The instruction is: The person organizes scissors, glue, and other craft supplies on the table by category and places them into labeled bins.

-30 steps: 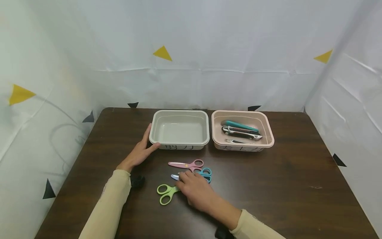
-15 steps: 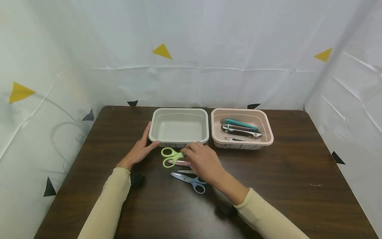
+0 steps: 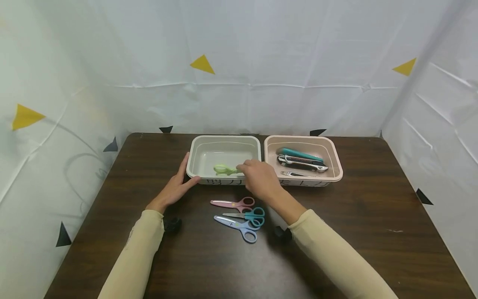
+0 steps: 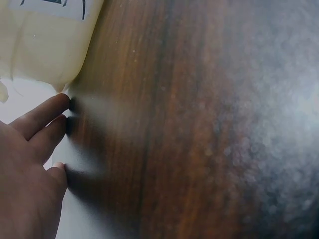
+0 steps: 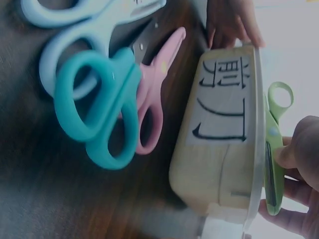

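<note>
In the head view my right hand (image 3: 260,179) pinches a pair of green scissors (image 3: 223,169) by the blade end, handles pointing left, over the front of the grey bin (image 3: 193,153). The right wrist view shows the green scissors (image 5: 273,164) between thumb and fingers at the bin's rim. My left hand (image 3: 172,192) rests against the bin's left front corner with straight fingers, thumb at the front rim. In front of the bin lie pink scissors (image 3: 228,204), teal scissors (image 3: 255,216) and light blue scissors (image 3: 233,224) on the table.
A pink bin (image 3: 336,174) stands right beside the grey one. It holds a teal-handled tool (image 3: 298,154), a black and silver box cutter (image 3: 304,163) and a slim silver cutter (image 3: 293,174). White sheeting (image 3: 284,108) hangs behind the dark wooden table (image 3: 358,232).
My right hand has picked the green scissors up off the table and carried them forward to over the grey bin. My left hand has stayed at the bin's corner.
</note>
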The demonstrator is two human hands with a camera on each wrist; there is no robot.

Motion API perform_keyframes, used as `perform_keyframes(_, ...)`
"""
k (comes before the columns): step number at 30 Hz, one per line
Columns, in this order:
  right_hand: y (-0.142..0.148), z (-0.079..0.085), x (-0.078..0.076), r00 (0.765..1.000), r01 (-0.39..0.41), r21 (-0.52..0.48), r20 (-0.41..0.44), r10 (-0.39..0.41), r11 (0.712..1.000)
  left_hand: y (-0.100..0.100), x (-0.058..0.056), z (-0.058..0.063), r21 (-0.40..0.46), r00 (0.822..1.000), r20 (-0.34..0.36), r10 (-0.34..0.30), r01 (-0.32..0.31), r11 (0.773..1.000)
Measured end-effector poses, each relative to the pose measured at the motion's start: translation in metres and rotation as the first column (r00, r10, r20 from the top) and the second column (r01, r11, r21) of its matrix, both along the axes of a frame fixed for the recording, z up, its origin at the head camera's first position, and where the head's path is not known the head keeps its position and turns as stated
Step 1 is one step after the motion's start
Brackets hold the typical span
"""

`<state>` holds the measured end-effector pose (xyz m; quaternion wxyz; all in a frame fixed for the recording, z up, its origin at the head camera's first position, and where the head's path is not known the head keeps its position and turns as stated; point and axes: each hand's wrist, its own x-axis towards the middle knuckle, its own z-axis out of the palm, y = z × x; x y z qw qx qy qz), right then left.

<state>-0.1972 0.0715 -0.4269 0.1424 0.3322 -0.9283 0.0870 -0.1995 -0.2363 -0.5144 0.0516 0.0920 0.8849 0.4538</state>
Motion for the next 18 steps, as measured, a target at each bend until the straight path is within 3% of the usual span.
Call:
perform_keyframes(6, -0.001, -0.001, -0.011, 0.994, 0.001, 0.026, 0.108, -0.004, 1.0, 0.001, 0.0, -0.001, 0.0, 1.0, -0.001, -0.004, 0.004, 1.0)
perform_keyframes(13, -0.009, 0.004, -0.02, 0.948, 0.017, 0.035, 0.318, -0.028, 0.999, 0.001, 0.0, -0.001, -0.004, 1.0, 0.01, -0.005, 0.006, 1.0)
perform_keyframes(18, -0.01, 0.004, -0.025, 0.943, 0.025, -0.026, 0.333, -0.015, 0.999, 0.0, 0.0, 0.001, 0.01, 1.0, 0.017, -0.008, 0.008, 1.0)
